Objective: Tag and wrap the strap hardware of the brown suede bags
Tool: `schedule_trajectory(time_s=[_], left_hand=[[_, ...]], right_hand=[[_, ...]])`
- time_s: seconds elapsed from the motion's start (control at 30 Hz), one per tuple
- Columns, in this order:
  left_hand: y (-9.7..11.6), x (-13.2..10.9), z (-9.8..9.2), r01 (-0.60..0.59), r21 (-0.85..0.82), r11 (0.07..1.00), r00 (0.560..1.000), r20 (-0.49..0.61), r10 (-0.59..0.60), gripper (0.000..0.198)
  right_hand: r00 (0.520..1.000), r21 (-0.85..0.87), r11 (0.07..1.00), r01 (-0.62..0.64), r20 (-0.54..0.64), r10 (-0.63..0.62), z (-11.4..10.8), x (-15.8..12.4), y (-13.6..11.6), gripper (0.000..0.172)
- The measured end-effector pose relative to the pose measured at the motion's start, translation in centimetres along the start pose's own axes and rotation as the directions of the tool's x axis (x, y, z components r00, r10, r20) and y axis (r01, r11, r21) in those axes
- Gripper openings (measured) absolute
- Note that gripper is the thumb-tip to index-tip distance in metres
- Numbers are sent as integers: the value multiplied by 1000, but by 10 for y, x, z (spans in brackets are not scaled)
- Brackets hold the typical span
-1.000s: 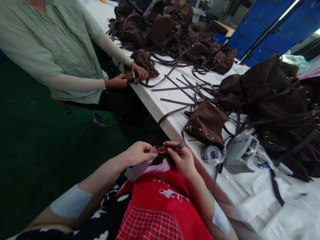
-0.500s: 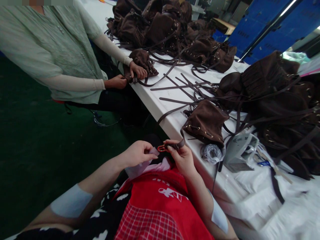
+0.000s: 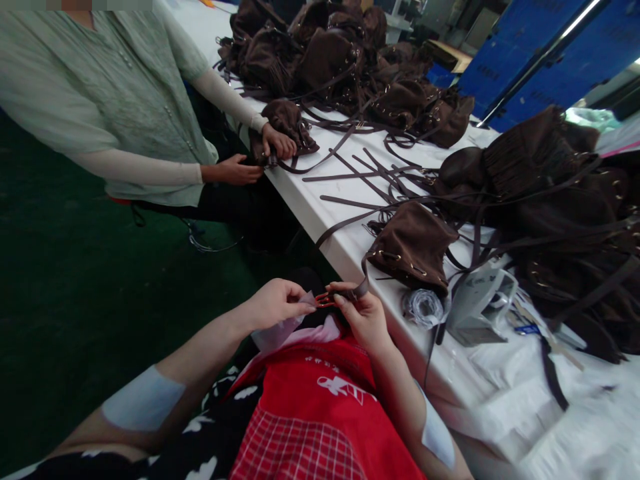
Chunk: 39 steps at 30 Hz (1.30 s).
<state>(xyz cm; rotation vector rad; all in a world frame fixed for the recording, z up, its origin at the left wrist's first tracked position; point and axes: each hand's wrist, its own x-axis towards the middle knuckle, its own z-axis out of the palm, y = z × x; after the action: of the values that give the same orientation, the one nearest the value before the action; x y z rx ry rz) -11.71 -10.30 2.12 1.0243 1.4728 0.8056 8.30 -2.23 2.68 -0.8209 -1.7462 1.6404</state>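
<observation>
Above my lap, my left hand (image 3: 277, 305) pinches a thin, pale translucent sheet (image 3: 279, 333) between thumb and fingers. My right hand (image 3: 367, 320) is closed on a buckle (image 3: 325, 301) with a reddish sheen, at the end of a dark brown strap (image 3: 365, 283). The sheet's upper edge comes up to the buckle; whether it touches the metal I cannot tell. From my right hand the strap runs up towards a brown drawstring bag (image 3: 413, 241) with metal eyelets, lying on the table's near edge.
A roll of whitish strip (image 3: 423, 308) and a grey tape dispenser (image 3: 483, 307) stand beside the bag on the white table (image 3: 345, 243). Brown bags (image 3: 325, 60) are heaped at the back, more at the right (image 3: 545, 160). A co-worker's hands (image 3: 277, 141) handle another bag across the corner.
The buckle has turned slightly between my hands, while both hands stay in nearly the same place. The co-worker's nearer hand has opened out beside the bag.
</observation>
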Motion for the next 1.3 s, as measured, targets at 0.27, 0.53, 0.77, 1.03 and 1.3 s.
schedule_trajectory(time_s=[0.27,0.53,0.77,1.03,1.3], left_hand=[[1,-2,0,35,-20,999,994,106,-33,35],[-1,-2,1,4,43,999,994,106,-8,35],[0,2,3,12,12,1000,995,99,-14,39],[-1,6,6,3,-201,980,992,121,22,31],[3,4,10,-41,-247,968,983,163,83,26]], right_hand=[[1000,22,1000,-3,17,3,0,-3,3,23],[999,12,1000,-8,32,8,0,-2,4,22],[997,-56,998,31,71,-27,2,-1,4,22],[994,-4,1000,24,111,-24,1,-1,7,31],[997,11,1000,18,74,-19,8,3,9,27]])
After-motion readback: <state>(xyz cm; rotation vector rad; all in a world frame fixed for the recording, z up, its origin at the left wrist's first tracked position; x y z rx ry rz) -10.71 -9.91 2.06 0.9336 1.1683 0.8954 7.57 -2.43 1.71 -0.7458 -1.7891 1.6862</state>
